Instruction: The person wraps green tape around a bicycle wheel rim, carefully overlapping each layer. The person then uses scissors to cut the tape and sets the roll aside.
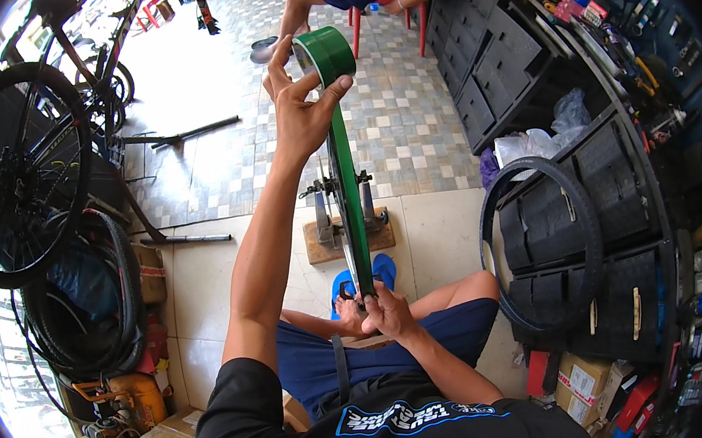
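Here, green tape between hands; dark drawers, contents unseen

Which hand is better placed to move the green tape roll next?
Probably the left hand: it holds the green tape roll, while the right hand is down at the near end of the green strip.
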